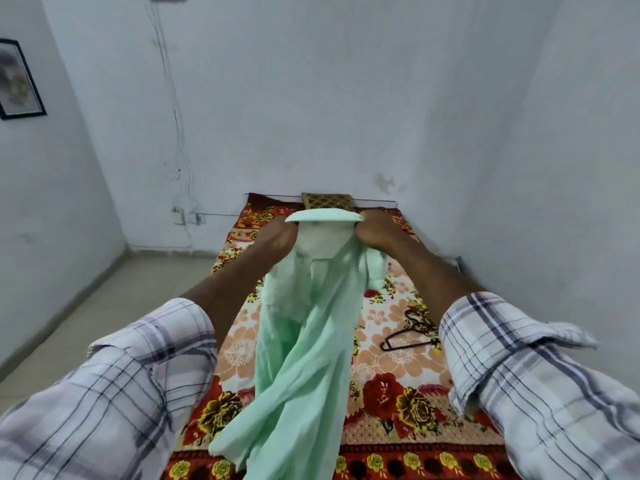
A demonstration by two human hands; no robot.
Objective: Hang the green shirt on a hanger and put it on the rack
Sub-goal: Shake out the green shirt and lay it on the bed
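The shirt (304,327) is pale green and hangs in front of the person, held up over the bed (388,344). Its collar (323,216) is stretched flat at the top between the two hands, and the cloth below falls in loose folds toward the near end of the bed, where its lower edge lies on the bedspread.

The left hand (277,233) is closed on the left end of the collar, fingers curled into the cloth. The right hand (375,230) is closed on the right end in the same way. Both arms reach forward, with checked sleeves (145,368) rolled back to the forearms.

A dark hanger (408,336) lies on the bedspread to the right of the shirt, near the right sleeve and apart from the cloth. The bedspread has a red, orange and yellow flower pattern. A small patterned cushion (327,200) sits at the far end of the bed against the wall. A framed picture (19,79) hangs on the left wall, and thin cables (173,105) run down the far wall to a socket (178,214) left of the bed.
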